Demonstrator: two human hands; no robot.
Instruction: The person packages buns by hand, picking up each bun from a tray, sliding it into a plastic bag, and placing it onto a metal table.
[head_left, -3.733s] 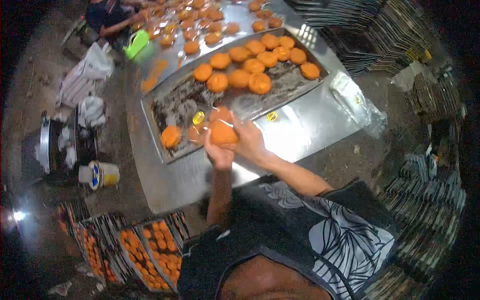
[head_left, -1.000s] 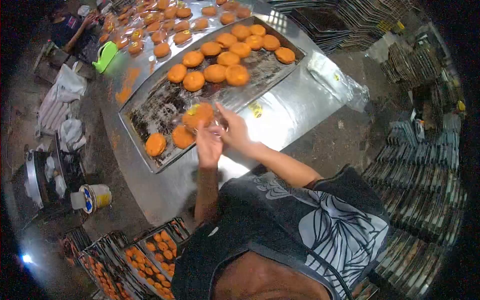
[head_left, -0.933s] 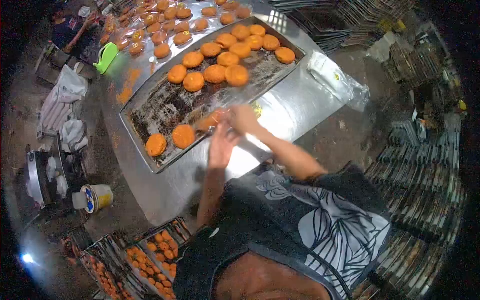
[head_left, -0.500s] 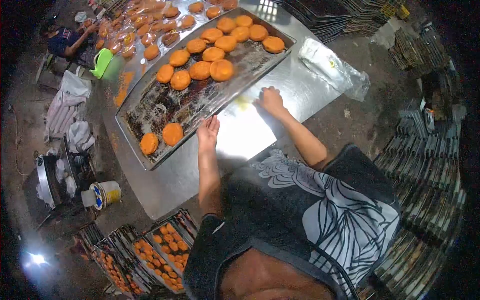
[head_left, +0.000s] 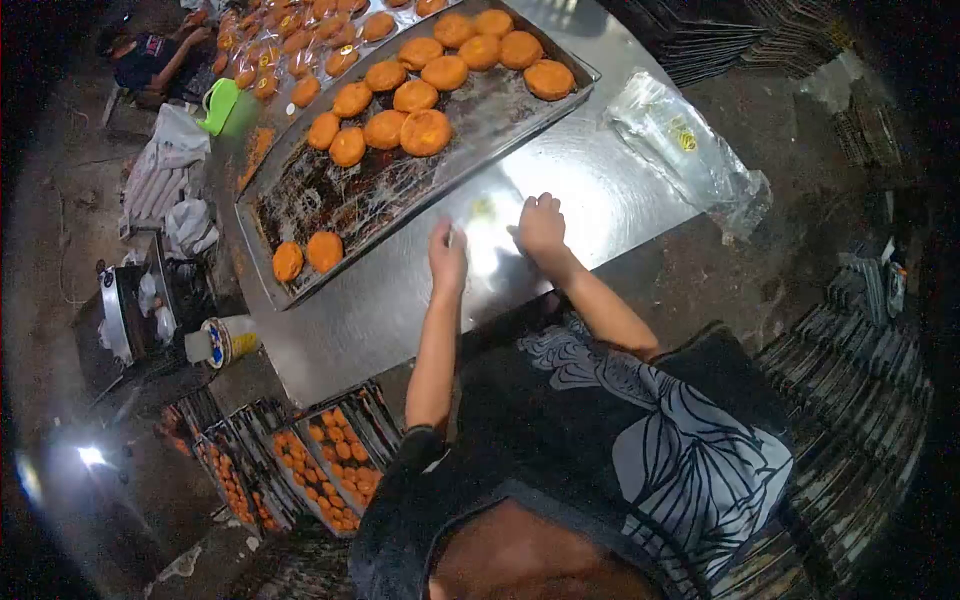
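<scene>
Clear wrapper (head_left: 483, 212): small, yellow-marked, flat on shiny steel tabletop (head_left: 610, 190), just below baking tray (head_left: 330, 205) edge, between both hands.

Head view: left hand (head_left: 448, 262) fingers pinched near wrapper's left side; whether grip actually has hold, cannot tell. Right hand (head_left: 541, 222) knuckles down, fingers curled on wrapper's right side; contents of grip hidden. Orange buns (head_left: 425, 131) clustered at tray's far end, two buns (head_left: 306, 256) near corner. Bag of wrappers (head_left: 690, 150) lies right.

Judgement: peel one film only, keep flat, fingertips light.

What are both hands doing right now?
Left hand: on the steel table, grip cannot be told.
Right hand: fingers curled on the table, contents cannot be told.
</scene>
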